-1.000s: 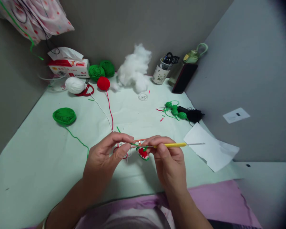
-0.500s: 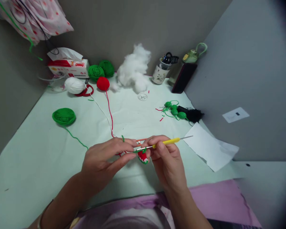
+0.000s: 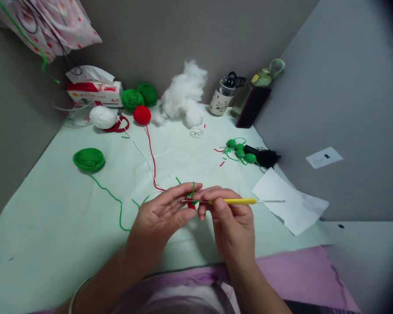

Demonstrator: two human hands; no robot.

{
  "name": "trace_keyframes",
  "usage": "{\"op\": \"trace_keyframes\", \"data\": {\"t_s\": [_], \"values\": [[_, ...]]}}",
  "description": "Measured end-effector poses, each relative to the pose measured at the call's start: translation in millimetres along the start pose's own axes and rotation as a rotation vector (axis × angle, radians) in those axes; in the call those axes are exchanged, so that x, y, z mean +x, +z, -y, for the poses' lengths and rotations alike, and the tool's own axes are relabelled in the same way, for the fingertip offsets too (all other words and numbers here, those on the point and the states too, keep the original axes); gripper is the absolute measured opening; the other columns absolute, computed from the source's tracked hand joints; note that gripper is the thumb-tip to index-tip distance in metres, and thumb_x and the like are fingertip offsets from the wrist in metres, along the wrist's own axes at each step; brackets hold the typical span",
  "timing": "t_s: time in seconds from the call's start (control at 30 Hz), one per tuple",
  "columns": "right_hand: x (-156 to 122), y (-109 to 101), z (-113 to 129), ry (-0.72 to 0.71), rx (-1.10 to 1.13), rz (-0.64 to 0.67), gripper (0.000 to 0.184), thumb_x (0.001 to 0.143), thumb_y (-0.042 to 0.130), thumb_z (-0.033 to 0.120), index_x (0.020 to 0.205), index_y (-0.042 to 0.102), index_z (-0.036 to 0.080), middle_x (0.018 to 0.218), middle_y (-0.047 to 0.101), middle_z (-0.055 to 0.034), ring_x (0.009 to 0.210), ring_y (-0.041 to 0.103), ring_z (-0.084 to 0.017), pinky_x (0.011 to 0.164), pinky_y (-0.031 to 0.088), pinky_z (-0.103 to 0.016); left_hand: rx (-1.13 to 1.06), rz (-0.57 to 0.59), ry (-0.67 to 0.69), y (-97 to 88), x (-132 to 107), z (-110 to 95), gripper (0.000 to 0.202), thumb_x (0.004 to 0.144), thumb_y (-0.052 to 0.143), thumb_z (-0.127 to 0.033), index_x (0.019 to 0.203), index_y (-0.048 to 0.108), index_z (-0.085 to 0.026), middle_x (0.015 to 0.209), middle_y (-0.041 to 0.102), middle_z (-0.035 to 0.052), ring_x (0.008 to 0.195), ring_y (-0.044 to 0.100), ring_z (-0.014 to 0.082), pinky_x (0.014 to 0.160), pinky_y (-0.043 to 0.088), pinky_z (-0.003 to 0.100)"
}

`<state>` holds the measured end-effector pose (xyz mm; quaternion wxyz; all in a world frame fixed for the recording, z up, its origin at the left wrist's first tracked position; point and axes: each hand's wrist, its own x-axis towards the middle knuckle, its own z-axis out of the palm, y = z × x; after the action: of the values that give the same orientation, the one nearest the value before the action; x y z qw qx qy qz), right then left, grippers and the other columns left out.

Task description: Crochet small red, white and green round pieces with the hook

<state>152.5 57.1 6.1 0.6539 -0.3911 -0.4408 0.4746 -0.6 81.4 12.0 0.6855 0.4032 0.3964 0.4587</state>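
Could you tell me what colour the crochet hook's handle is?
Yellow; the handle shows best in the head view.

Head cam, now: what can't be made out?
- crochet piece: head view, mostly hidden behind fingers of the left hand.
- crochet hook tip: too small, lost among yarn; right hand grips the handle.
- tissue box print: too small.
- pink bag: cut by top edge.

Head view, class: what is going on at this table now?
A person is crocheting at a pale green table. The right hand holds a yellow-handled crochet hook; the left hand pinches a small red-and-green crocheted piece, with green yarn looped over a finger. That strand trails to a green yarn ball on the left.
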Motion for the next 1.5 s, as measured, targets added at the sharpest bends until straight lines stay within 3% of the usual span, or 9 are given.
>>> {"op": "trace_keyframes", "data": {"t_s": [0.17, 0.33, 0.47, 0.57, 0.8, 0.93, 1.17, 1.33, 1.5], "values": [[-6.3, 0.4, -0.8, -0.214, -0.226, -0.018, 0.020, 0.103, 0.063, 0.022, 0.107, 0.082, 0.029, 0.102, 0.082, -0.0051, 0.086, 0.071, -0.018, 0.066, 0.060, -0.030, -0.206, -0.084, -0.055, 11.9, 0.3, 8.5, 0.020, 0.081, 0.089, -0.023, 0.100, 0.085, -0.027, 0.108, 0.085, 0.0027, 0.098, 0.078, 0.0178, 0.088, 0.061, 0.026], [-7.6, -0.9, -1.7, -0.262, -0.233, -0.020, 0.022, 0.104, 0.062, 0.019, 0.109, 0.081, 0.028, 0.107, 0.081, -0.0046, 0.085, 0.072, -0.016, 0.069, 0.061, -0.030, 0.173, -0.141, 0.217, 2.7, 0.4, 14.0, 0.015, 0.090, 0.078, -0.021, 0.102, 0.084, -0.027, 0.103, 0.084, 0.0009, 0.093, 0.077, 0.0173, 0.083, 0.061, 0.026], [-5.2, -2.6, -1.2, -0.178, -0.107, -0.018, 0.018, 0.104, 0.064, 0.024, 0.106, 0.082, 0.028, 0.106, 0.081, -0.0032, 0.075, 0.070, -0.012, 0.068, 0.060, -0.027, 0.513, 0.087, 0.555, -8.5, 4.2, 17.7, 0.023, 0.101, 0.064, -0.023, 0.117, 0.080, -0.023, 0.115, 0.081, 0.0073, 0.111, 0.072, 0.0231, 0.098, 0.057, 0.036], [-2.7, -4.3, -0.5, -0.095, -0.033, 0.002, 0.016, 0.103, 0.066, 0.029, 0.104, 0.082, 0.027, 0.103, 0.081, -0.0030, 0.073, 0.070, -0.011, 0.066, 0.058, -0.025, 0.583, 0.177, 0.625, -13.8, 6.8, 19.9, 0.035, 0.106, 0.055, -0.032, 0.136, 0.072, -0.022, 0.131, 0.076, 0.0124, 0.124, 0.066, 0.0277, 0.106, 0.053, 0.043], [1.2, -5.3, 1.1, 0.003, 0.060, 0.033, 0.016, 0.102, 0.068, 0.033, 0.100, 0.083, 0.026, 0.098, 0.082, -0.0019, 0.068, 0.069, -0.009, 0.065, 0.057, -0.021, 0.659, 0.284, 0.515, -18.4, 10.4, 19.2, 0.050, 0.109, 0.047, -0.047, 0.153, 0.058, -0.025, 0.156, 0.061, 0.0086, 0.154, 0.039, 0.0288, 0.127, 0.031, 0.051], [2.6, -5.5, 2.4, 0.026, 0.090, 0.022, 0.015, 0.101, 0.070, 0.034, 0.098, 0.083, 0.027, 0.094, 0.082, -0.0013, 0.067, 0.069, -0.009, 0.064, 0.057, -0.021, 0.656, 0.341, 0.440, -17.1, 12.5, 10.8, 0.046, 0.107, 0.048, -0.052, 0.135, 0.075, -0.027, 0.143, 0.072, 0.0069, 0.149, 0.048, 0.0308, 0.130, 0.025, 0.054], [7.3, -6.0, 3.1, 0.108, 0.182, 0.010, 0.015, 0.098, 0.073, 0.037, 0.094, 0.083, 0.027, 0.090, 0.082, -0.0008, 0.062, 0.067, -0.007, 0.064, 0.057, -0.020, 0.319, -0.102, 0.252, -11.9, 8.0, -1.6, 0.031, 0.105, 0.060, -0.040, 0.095, 0.087, -0.027, 0.111, 0.084, 0.0039, 0.111, 0.074, 0.0239, 0.101, 0.055, 0.036], [8.2, -6.8, 4.0, 0.197, 0.268, 0.023, 0.016, 0.096, 0.075, 0.039, 0.091, 0.083, 0.026, 0.087, 0.082, -0.0004, 0.059, 0.066, -0.006, 0.059, 0.055, -0.016, -0.213, -0.102, 0.026, -13.8, 16.6, -7.4, 0.034, 0.100, 0.069, -0.035, 0.073, 0.082, -0.020, 0.094, 0.084, 0.0066, 0.094, 0.077, 0.0177, 0.073, 0.059, 0.020], [9.2, -8.2, 5.3, 0.258, 0.315, 0.005, 0.016, 0.093, 0.079, 0.041, 0.088, 0.082, 0.026, 0.083, 0.082, 0.0004, 0.056, 0.063, -0.005, 0.055, 0.053, -0.014, -0.688, -0.069, -0.209, -16.0, 20.4, -28.8, 0.044, 0.102, 0.066, -0.025, 0.059, 0.064, -0.016, 0.062, 0.065, -0.0018, 0.054, 0.066, 0.0058, 0.040, 0.043, 0.009]]}}
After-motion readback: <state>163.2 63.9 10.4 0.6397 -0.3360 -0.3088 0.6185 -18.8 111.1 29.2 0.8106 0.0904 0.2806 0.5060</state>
